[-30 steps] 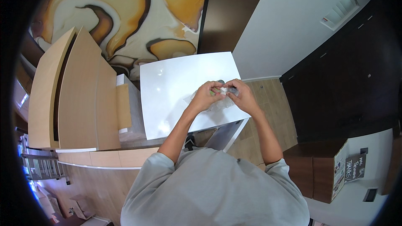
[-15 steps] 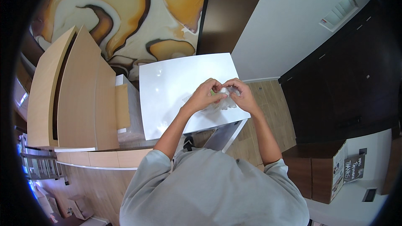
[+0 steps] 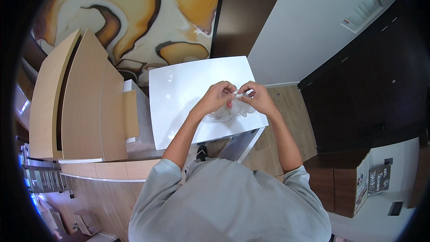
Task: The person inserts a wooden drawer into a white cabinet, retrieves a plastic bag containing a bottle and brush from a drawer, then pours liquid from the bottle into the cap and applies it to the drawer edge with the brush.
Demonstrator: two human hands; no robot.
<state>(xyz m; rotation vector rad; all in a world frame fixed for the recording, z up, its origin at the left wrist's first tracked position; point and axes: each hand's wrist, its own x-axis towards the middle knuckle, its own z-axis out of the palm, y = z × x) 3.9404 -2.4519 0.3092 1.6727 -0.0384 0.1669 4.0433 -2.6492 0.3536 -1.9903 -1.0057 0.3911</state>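
A clear, crinkled plastic bag (image 3: 226,113) rests on the white tabletop (image 3: 179,94), close to its right front edge. Something small and reddish shows through it; its kind I cannot make out. My left hand (image 3: 218,96) pinches the gathered white top of the bag from the left. From the right, my right hand (image 3: 256,97) pinches the same top with thumb and fingers. The two sets of fingertips almost meet above the bag, and both hands hide part of it.
Left of the table stands a tall light-wood cabinet (image 3: 92,98), with a plastic-wrapped box (image 3: 139,121) between them. A patterned wall panel (image 3: 188,13) rises behind. To the right are a wood-look floor (image 3: 291,121), a dark door (image 3: 367,76) and a brown cabinet (image 3: 331,179).
Both hands have risen slightly with the bag's top, which is now stretched between the fingertips. A reddish spot shows in the bag where a green one showed before.
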